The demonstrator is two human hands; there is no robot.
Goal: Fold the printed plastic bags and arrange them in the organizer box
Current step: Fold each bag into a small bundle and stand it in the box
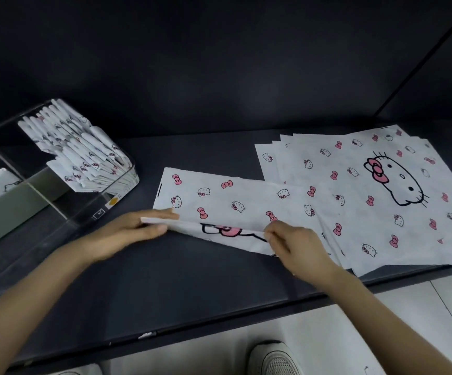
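Your left hand (pixel 138 230) pinches the near-left corner of the printed bag (pixel 233 198), thumb on top and fingers beneath. Your right hand (pixel 292 243) pinches the same near edge farther right, fingers curled.

The bag lies mid-counter (pixel 178 282), folded over, with its near edge lifted and part of the large print showing under it. Its right end overlaps the stack of flat bags (pixel 381 201) at the right.

The clear organizer box (pixel 84 212) sits at the far left. Folded bags (pixel 84 152) stand tilted in a row in its far right compartment.

A shoe (pixel 276 359) shows on the floor below.
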